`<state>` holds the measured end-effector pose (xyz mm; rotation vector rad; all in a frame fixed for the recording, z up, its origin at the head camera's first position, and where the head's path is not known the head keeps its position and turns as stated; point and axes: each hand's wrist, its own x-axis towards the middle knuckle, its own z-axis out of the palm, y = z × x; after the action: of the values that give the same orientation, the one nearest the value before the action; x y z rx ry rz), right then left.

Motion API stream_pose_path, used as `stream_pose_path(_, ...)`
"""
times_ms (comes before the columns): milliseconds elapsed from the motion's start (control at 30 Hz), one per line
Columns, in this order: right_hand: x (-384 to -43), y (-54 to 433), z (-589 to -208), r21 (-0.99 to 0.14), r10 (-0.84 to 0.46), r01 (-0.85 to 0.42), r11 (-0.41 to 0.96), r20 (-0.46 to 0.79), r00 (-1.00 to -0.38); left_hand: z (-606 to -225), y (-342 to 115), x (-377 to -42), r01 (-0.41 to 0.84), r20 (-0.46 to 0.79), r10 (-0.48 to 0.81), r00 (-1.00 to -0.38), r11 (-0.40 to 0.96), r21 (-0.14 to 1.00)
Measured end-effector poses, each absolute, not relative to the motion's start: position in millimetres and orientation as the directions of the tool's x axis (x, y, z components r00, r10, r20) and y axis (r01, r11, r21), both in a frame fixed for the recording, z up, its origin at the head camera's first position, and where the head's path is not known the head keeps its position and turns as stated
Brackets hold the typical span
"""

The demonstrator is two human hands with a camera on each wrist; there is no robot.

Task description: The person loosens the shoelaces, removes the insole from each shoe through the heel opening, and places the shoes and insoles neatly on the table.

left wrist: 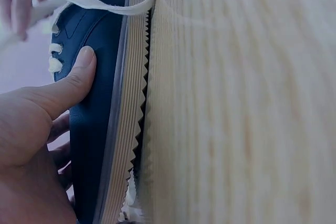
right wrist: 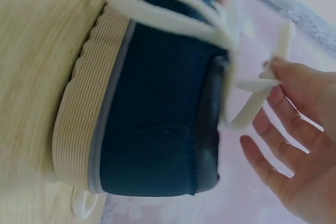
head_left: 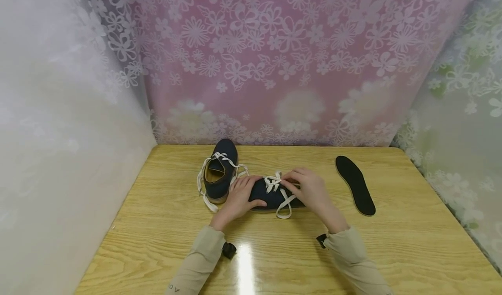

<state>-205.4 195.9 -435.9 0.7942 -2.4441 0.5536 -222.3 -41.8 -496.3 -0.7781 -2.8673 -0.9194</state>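
Note:
A dark blue shoe (head_left: 259, 194) with white laces lies crosswise on the table, its toe to the left. My left hand (head_left: 238, 198) grips it around the toe; the thumb (left wrist: 79, 74) presses on the near side and the fingers go round the far side, partly hidden. Above the lacing, my right hand (head_left: 310, 189) pinches a white shoelace (right wrist: 283, 40) between thumb and forefinger, the other fingers spread loosely. Another length of lace hangs in a loop (head_left: 285, 210) over the shoe's near side. The shoe's ribbed tan sole (left wrist: 126, 108) rests on the wood.
A second dark blue shoe (head_left: 226, 149) with loose white laces stands behind my left hand, toe toward the back. A black insole (head_left: 356, 185) lies at the right of the wooden table (head_left: 168, 229). Floral curtains (head_left: 266, 68) hang behind and at both sides.

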Motion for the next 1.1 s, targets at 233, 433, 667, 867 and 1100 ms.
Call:
stream_pose_path(233, -173, 199, -440, -0.412, -0.487, -0.701, 0.582, 0.513, -0.706, -496, -42, -220, 0.476, 0.188, 0.450, -0.873, 0.698, 0.535)
stream_pose_path(433, -157, 195, -450, -0.502, -0.544, -0.677, 0.538, 0.406, -0.734, -498, -44, -222, 0.479, 0.188, 0.452, -0.872, 0.709, 0.518)
stream_pose_path(667, -164, 203, -443, -0.490, -0.498, -0.656, 0.574, 0.426, -0.755, -499, -43, -223, 0.477, 0.181, 0.454, -0.872, 0.709, 0.519)
stream_pose_path(867, -184, 219, -418, -0.492, -0.448, -0.549, 0.675, 0.318, -0.836, -499, -43, -224, 0.481, 0.179, 0.462, -0.869, 0.701, 0.526)
stream_pose_path(1100, -214, 232, -383, -0.449, -0.520, -0.472, 0.759, 0.020, -0.854, -498, -47, -223, 0.502, 0.186, 0.487, -0.853, 0.670, 0.547)
